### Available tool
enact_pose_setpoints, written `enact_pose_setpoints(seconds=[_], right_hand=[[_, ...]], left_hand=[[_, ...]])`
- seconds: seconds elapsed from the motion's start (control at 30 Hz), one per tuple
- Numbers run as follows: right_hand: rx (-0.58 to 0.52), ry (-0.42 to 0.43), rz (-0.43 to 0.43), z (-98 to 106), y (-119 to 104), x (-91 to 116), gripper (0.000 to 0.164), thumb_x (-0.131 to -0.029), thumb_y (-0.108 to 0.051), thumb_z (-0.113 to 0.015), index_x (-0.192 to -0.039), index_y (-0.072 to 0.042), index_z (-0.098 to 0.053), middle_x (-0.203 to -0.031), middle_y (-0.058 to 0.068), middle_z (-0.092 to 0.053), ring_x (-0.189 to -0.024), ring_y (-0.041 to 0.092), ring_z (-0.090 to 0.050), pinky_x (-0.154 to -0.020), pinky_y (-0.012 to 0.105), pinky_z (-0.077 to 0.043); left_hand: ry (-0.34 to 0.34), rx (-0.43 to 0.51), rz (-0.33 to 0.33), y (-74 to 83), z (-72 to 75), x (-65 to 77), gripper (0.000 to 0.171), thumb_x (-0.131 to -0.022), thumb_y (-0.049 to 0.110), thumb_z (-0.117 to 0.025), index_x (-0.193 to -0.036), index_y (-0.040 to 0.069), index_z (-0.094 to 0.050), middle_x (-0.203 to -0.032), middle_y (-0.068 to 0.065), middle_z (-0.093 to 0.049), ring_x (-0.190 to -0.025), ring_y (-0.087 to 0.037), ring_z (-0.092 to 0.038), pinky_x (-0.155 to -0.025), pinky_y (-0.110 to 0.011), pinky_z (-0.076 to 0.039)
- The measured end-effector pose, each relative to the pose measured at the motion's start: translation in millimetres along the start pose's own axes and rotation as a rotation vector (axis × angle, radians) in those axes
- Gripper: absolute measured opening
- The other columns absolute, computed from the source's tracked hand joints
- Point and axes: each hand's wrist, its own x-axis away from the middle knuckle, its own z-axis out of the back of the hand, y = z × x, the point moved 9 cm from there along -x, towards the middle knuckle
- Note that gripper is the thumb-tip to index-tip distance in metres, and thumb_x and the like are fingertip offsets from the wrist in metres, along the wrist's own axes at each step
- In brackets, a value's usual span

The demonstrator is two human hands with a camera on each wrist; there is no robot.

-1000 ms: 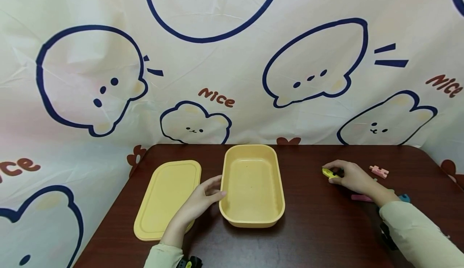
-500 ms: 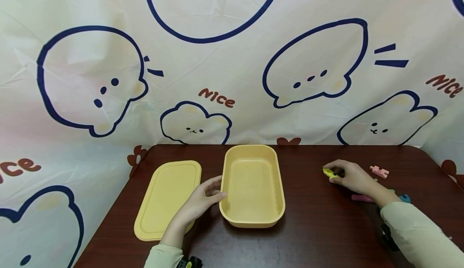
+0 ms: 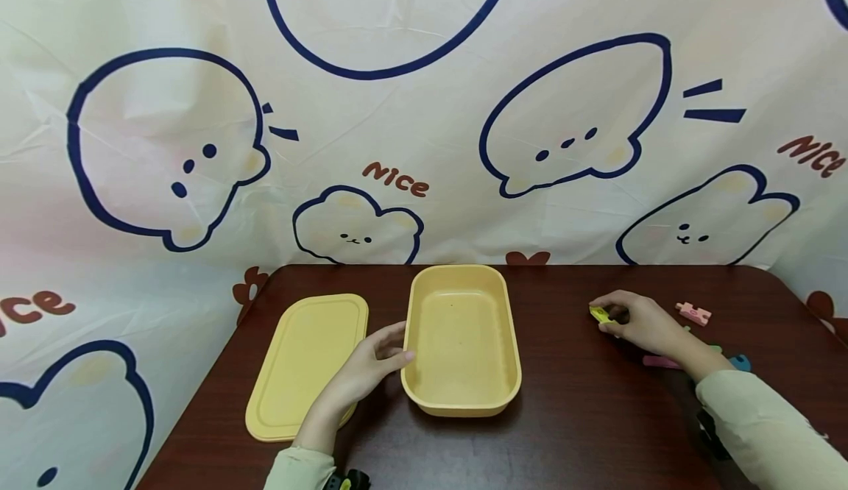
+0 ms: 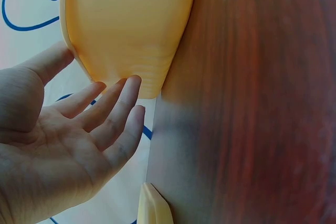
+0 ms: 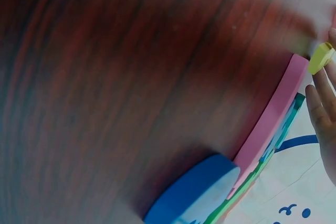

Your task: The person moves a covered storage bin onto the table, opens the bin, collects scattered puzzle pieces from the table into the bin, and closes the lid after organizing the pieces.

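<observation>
A deep yellow box [image 3: 460,350] with no lid on it stands mid-table, its inside bare. My left hand [image 3: 367,365] is at its left side; in the left wrist view the thumb meets the rim and the loosely extended fingers [image 4: 118,111] lie against the outer wall. Further right, my right hand [image 3: 642,321] pinches a small yellow piece [image 3: 601,315] between thumb and fingers, low over the table. That yellow piece [image 5: 321,57] shows only at the edge of the right wrist view. Its full shape is hidden by the hand.
A flat yellow lid [image 3: 308,365] lies left of the box, partly behind the left forearm. A pink puzzle-like piece [image 3: 693,313] lies beyond the right wrist. Under the right forearm are a pink strip [image 3: 661,362], a blue piece [image 3: 740,363] and green bits. A printed curtain [image 3: 450,144] hangs behind.
The yellow piece has tilted slightly between my right fingers. My left hand and the box stay in place.
</observation>
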Motion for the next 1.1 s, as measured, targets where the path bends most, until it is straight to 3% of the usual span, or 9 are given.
enact_pose_setpoints(seconds=[0.27,0.63,1.1], right_hand=[[0.002,0.015,0.023,0,-4,0,0.036,-0.085,-0.004,-0.076,-0.12,-0.003,-0.067,-0.115,0.017,-0.065,-0.097,0.031,-0.065,-0.079,0.049,-0.053],[-0.009,0.016,0.042,1,-15,1,0.037,-0.086,-0.002,-0.075,-0.122,-0.003,-0.066,-0.118,0.018,-0.063,-0.098,0.031,-0.064,-0.081,0.047,-0.053],[0.02,0.128,0.134,6,-34,4,0.037,-0.083,0.001,-0.077,-0.119,-0.005,-0.068,-0.115,0.012,-0.065,-0.092,0.023,-0.066,-0.077,0.04,-0.054]], left_hand=[[-0.008,0.009,-0.01,1.2,0.0,1.6,0.057,-0.098,0.011,-0.063,-0.147,-0.005,-0.04,-0.139,-0.026,-0.051,-0.118,-0.036,-0.057,-0.093,-0.044,-0.049],[0.016,-0.006,0.015,-2.9,0.8,-0.5,0.056,-0.097,0.012,-0.065,-0.147,-0.002,-0.043,-0.138,-0.023,-0.053,-0.115,-0.032,-0.059,-0.093,-0.044,-0.049],[0.008,-0.014,0.013,-1.1,0.2,0.7,0.056,-0.098,0.013,-0.065,-0.147,-0.002,-0.043,-0.138,-0.023,-0.053,-0.115,-0.032,-0.059,-0.093,-0.044,-0.048]])
